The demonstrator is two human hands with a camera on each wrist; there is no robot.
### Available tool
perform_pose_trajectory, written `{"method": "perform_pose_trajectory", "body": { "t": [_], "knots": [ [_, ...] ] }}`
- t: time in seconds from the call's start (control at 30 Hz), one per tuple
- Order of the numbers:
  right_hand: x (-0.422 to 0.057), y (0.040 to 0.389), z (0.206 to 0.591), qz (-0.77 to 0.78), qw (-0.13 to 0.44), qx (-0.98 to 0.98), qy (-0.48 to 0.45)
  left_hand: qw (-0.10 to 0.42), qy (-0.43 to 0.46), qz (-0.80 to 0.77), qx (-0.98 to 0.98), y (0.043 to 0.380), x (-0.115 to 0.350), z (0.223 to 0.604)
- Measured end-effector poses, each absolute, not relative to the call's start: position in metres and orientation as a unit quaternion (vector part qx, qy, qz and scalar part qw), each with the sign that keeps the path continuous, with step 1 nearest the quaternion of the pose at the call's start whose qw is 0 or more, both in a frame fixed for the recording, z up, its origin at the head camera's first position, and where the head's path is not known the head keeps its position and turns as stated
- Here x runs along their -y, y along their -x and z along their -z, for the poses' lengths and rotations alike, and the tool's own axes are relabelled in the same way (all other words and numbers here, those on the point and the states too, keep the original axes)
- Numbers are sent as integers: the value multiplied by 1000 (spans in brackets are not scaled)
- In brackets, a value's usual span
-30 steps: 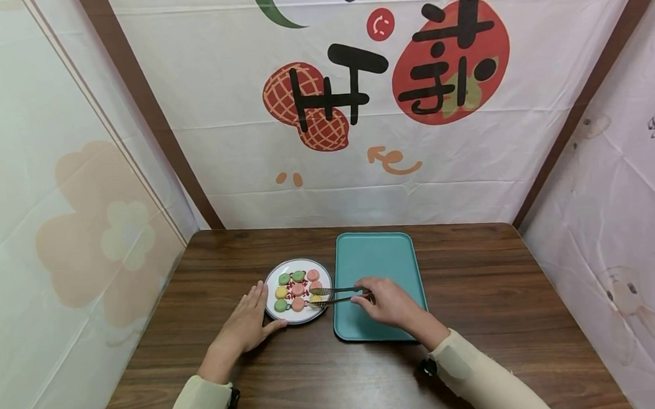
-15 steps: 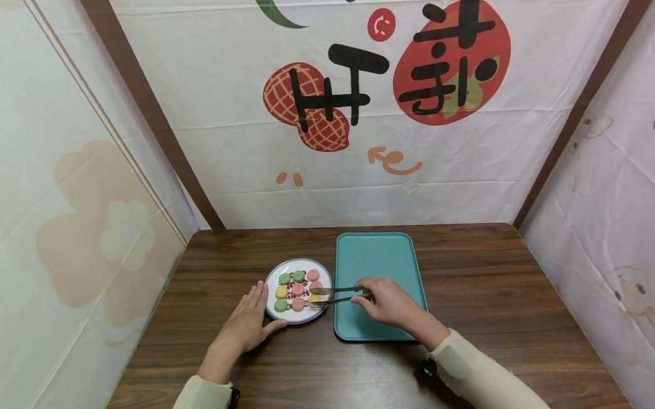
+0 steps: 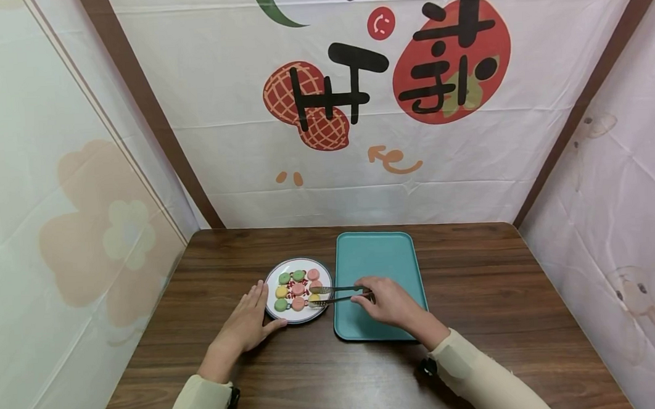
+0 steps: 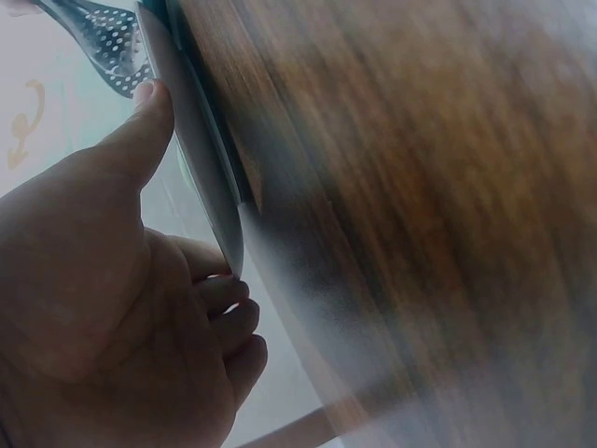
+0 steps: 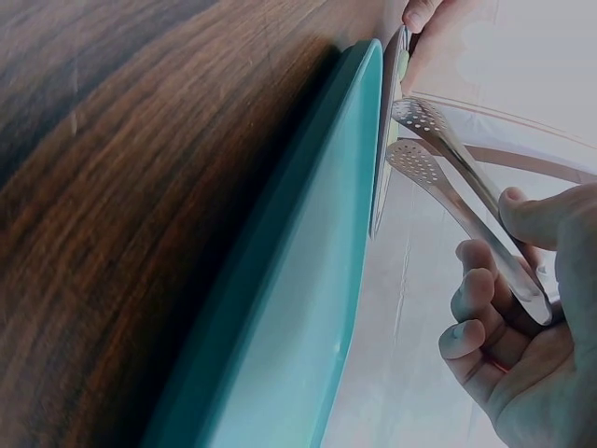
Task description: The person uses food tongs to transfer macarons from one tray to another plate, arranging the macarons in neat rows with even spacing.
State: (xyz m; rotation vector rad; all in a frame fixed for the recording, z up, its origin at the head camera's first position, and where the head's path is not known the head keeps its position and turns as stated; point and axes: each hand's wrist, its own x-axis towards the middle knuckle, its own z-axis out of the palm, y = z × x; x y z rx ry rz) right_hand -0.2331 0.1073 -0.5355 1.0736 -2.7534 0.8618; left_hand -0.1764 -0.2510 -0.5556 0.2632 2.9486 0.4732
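Note:
A round white plate [image 3: 294, 266] with a dark rim line holds several small round macarons: green [image 3: 284, 279], yellow [image 3: 281, 292] and pink [image 3: 298, 303]. At its left edge rests my left hand [image 3: 242, 323], fingers extended and thumb spread along the near rim. My right hand [image 3: 388, 303], over a teal tray [image 3: 371, 254], grips metal tongs [image 5: 466, 210]. Their perforated tips reach over the right side of the plate, spread apart around a yellow macaron [image 3: 314, 298]; the upper arm partly covers a pink one. Whether the tips touch the macaron, I cannot tell.
The teal tray lies flat just right of the plate, both on a dark wooden table [image 3: 493, 294]. A white printed cloth [image 3: 237, 172] hangs behind the table's far edge, with more cloth at the left and right sides.

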Motion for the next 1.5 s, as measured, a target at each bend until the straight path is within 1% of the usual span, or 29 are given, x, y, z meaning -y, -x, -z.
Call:
{"method": "perform_pose_trajectory", "body": {
  "t": [0.83,1.1,1.3,1.5],
  "knots": [
    [-127,227,537,-317,63,888,-327,72,-88,-164,-980,178,250,555],
    [-136,225,539,-343,85,878,-322,68,-90,-167,-979,177,251,555],
    [-143,225,544,-361,89,877,-305,59,-97,-164,-980,176,252,556],
    [-151,223,545,-374,117,872,-293,54,-100,-167,-979,173,252,554]
  ]
}}
